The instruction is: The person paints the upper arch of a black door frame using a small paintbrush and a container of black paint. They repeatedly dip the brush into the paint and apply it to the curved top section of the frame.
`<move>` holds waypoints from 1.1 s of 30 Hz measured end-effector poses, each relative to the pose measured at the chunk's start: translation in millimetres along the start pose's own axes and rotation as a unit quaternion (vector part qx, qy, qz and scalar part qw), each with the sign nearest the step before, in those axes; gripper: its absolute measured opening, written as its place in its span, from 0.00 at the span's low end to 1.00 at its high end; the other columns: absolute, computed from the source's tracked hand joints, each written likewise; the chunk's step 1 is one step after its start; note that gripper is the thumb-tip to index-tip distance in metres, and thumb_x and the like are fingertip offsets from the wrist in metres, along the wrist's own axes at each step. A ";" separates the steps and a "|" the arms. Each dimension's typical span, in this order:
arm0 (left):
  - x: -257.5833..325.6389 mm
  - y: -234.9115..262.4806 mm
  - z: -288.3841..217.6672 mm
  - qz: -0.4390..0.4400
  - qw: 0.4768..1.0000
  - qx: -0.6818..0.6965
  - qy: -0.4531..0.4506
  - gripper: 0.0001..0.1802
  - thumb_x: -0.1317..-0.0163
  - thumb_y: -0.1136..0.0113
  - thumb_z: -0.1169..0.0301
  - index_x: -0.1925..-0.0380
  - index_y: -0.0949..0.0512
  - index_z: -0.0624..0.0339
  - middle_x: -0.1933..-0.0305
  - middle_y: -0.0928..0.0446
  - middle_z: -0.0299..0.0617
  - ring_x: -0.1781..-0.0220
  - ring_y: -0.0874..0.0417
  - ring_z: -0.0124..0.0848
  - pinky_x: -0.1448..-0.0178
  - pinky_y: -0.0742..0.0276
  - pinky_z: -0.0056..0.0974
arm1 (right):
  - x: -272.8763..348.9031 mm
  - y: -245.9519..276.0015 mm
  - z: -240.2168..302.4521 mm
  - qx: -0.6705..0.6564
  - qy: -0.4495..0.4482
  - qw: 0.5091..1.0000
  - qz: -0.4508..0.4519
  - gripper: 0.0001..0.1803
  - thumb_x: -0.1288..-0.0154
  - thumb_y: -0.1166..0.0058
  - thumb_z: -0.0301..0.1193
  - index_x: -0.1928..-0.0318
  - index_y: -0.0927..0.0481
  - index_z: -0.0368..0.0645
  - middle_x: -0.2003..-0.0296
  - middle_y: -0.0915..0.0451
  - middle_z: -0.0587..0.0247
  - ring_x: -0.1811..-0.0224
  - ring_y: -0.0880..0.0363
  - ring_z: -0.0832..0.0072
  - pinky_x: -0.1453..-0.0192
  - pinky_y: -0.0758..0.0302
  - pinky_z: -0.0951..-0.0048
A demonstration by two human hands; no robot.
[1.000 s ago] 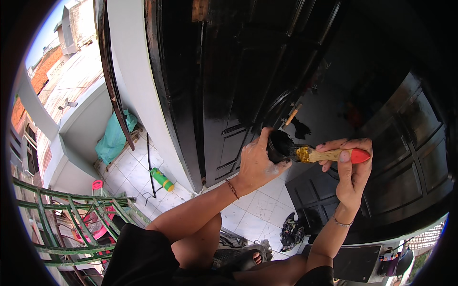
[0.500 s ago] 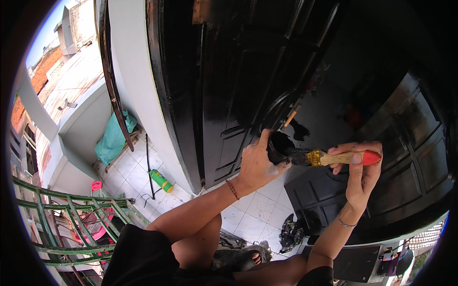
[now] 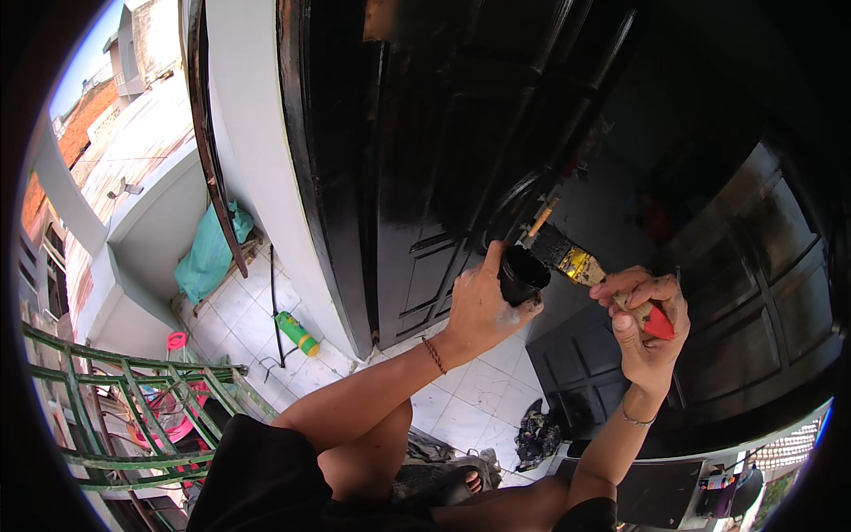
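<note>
My left hand (image 3: pixel 486 303) is wrapped round a small black cup of dark paint (image 3: pixel 523 277), its mouth tilted to the right. A flat paintbrush (image 3: pixel 581 264) with a yellow ferrule, wooden handle and red handle end is gripped in my right hand (image 3: pixel 645 324). Its black, paint-loaded bristles lie just beside and above the cup's rim; whether they touch it I cannot tell. Behind both hands stands a black panelled door (image 3: pixel 443 133), glossy in places, with a bare brown patch near its top. Grey smears mark my left thumb area.
A second dark panelled door leaf (image 3: pixel 745 293) is at the right. On the tiled floor (image 3: pixel 479 390) lie a green bottle (image 3: pixel 296 333) and a crumpled black bag (image 3: pixel 535 436). Green metal railing (image 3: pixel 133 363) runs at lower left, and a teal sack (image 3: pixel 211 253) rests by the low wall.
The paintbrush has come up out of the cup's mouth and now slants, bristles up and left. My right hand has shifted left and slightly down. My left hand keeps its place with the cup.
</note>
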State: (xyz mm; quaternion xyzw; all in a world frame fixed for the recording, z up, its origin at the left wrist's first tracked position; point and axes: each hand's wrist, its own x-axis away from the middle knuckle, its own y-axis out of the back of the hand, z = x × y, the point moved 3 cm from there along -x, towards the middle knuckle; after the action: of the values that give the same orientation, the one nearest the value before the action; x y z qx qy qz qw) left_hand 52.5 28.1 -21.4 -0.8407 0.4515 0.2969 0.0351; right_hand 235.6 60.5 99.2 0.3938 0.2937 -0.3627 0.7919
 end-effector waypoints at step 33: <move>-1.7 2.8 10.1 -0.002 0.999 -0.048 0.012 0.42 0.60 0.17 0.64 0.44 0.26 0.68 0.63 0.14 0.57 0.61 0.10 0.53 0.54 0.16 0.48 | 4.6 8.6 5.6 -0.021 -0.105 0.994 -0.022 0.07 0.28 0.44 0.25 0.61 0.29 0.40 0.59 0.10 0.41 0.73 0.19 0.79 0.66 0.20 0.78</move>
State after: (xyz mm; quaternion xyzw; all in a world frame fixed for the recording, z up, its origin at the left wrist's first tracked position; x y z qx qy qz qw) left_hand 44.8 31.1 -28.3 -0.8460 0.4352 0.3078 -0.0095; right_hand 246.2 57.9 102.1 0.3303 0.2249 -0.4129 0.8184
